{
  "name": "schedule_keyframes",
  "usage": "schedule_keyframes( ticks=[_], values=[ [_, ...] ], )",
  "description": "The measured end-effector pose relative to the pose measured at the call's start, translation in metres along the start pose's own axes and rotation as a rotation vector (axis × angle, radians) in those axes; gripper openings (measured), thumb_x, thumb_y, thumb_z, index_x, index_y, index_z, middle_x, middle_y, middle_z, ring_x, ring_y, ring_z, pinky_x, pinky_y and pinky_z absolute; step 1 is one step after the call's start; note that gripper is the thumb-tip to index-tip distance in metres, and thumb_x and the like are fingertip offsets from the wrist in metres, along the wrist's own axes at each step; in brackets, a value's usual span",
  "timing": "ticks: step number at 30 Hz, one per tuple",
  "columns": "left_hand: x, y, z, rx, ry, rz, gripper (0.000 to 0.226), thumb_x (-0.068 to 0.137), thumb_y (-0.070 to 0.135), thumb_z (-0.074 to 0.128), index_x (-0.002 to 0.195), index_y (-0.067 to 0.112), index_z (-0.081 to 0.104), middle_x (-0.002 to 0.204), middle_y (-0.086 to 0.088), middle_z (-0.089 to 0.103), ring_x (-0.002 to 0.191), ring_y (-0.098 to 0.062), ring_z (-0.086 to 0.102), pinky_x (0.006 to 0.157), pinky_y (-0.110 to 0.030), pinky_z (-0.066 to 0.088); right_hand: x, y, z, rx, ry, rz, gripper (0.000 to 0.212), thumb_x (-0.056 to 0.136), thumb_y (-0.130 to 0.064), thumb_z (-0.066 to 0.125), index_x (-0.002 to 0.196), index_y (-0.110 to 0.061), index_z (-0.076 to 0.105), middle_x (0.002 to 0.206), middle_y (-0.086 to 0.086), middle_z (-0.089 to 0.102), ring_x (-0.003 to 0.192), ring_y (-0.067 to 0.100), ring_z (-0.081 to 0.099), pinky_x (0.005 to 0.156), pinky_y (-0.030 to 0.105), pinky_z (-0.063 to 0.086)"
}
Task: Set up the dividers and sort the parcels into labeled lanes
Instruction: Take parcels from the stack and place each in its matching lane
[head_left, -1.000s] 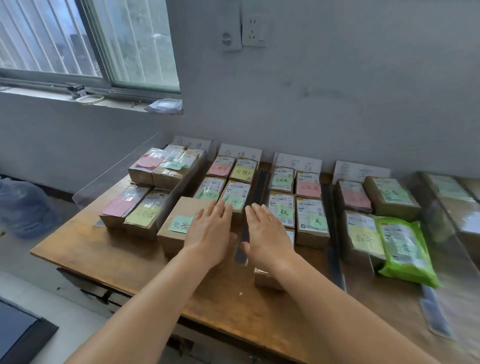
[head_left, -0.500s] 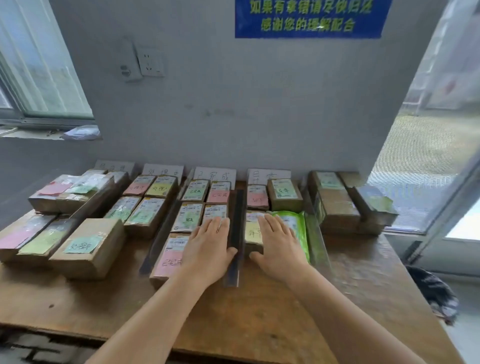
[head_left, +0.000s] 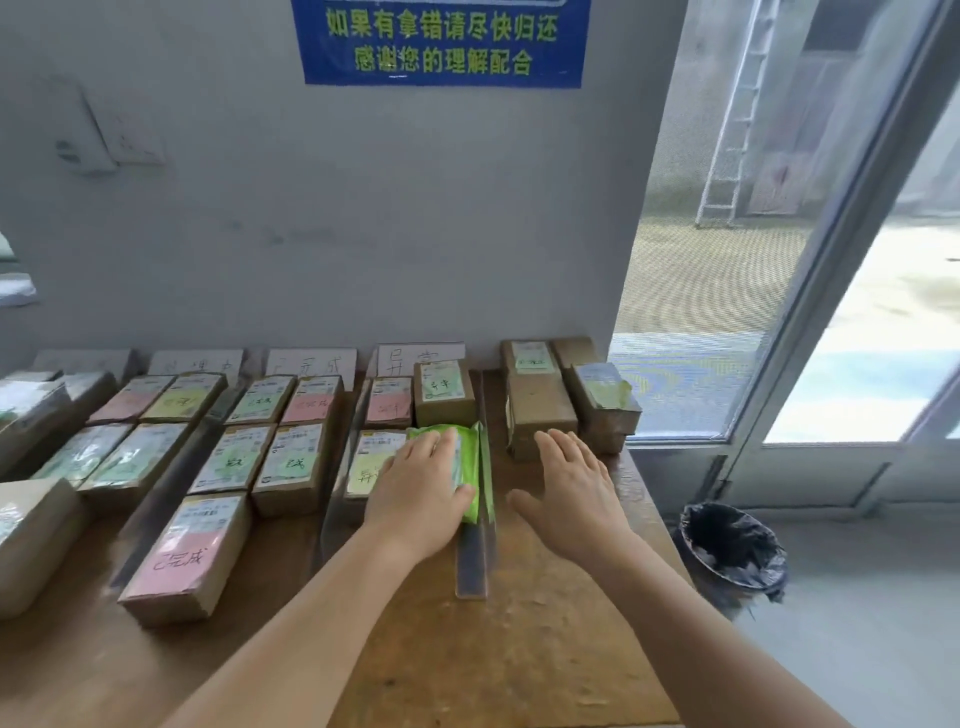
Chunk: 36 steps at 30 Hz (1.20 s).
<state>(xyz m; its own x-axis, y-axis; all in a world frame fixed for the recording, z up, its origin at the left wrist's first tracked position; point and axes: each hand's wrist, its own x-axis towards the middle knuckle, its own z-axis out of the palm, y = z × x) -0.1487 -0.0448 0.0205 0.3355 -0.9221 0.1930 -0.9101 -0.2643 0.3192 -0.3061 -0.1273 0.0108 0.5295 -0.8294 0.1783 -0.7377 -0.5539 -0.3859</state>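
The table (head_left: 545, 649) carries rows of parcels split into lanes by clear dividers, each lane headed by a handwritten card against the wall. Over the past second both hands have stepped rightward lane by lane — a second ago they straddled a divider further left, half a second ago the next one along, and now the rightmost divider (head_left: 475, 535). That reads as a final check or squaring-up of each lane, so the sorting looks close to done.

The left hand (head_left: 421, 493) lies flat, fingers straight and together, on the green bag (head_left: 465, 457) in the last labelled lane, just left of the divider. The right hand (head_left: 569, 493) is spread wide, palm down, on the other side of the divider; whether it touches the table I cannot tell. Neither hand grips anything.

Past the right hand, two stacks of boxes (head_left: 540, 405) sit near the table edge with no card visible behind them — possibly still unsorted.

The leftmost lanes are cut off by the frame edge. The clear dividers are hard to trace among the parcels, the label writing is mostly blurred, and the left hand hides much of the bag.
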Motion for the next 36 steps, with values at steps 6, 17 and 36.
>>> schedule_keyframes(
  ticks=[6,17,36],
  values=[
    [0.039,0.030,0.020,-0.050,-0.054,0.047,0.070,0.094,0.045,0.048,0.151,0.019,0.017,0.155,-0.002,0.025,0.142,-0.019,0.020,0.114,-0.035,0.022,0.019,0.042,-0.010,0.031,0.059,0.119,0.077,0.090,-0.048,0.054,0.149,-0.017,0.018,0.157,0.003,0.018,0.145,0.019,0.009,0.116,0.034,0.009],
    [0.135,0.069,0.074,-0.134,-0.214,0.106,0.070,0.094,0.045,0.048,0.151,0.018,0.017,0.155,-0.003,0.024,0.141,-0.022,0.024,0.112,-0.037,0.025,0.081,0.102,-0.002,0.100,0.063,0.385,0.078,0.087,-0.046,0.058,0.148,-0.014,0.022,0.151,0.005,0.029,0.139,0.024,0.023,0.112,0.035,0.019],
    [0.226,0.132,0.152,-0.197,-0.237,-0.117,0.051,0.095,0.044,0.044,0.135,0.012,0.042,0.132,-0.007,0.048,0.122,-0.028,0.043,0.096,-0.040,0.037,0.172,0.203,0.022,0.348,-0.018,0.540,0.070,0.091,-0.043,0.054,0.141,-0.002,0.028,0.142,0.016,0.040,0.131,0.031,0.036,0.104,0.039,0.032]
  ],
)
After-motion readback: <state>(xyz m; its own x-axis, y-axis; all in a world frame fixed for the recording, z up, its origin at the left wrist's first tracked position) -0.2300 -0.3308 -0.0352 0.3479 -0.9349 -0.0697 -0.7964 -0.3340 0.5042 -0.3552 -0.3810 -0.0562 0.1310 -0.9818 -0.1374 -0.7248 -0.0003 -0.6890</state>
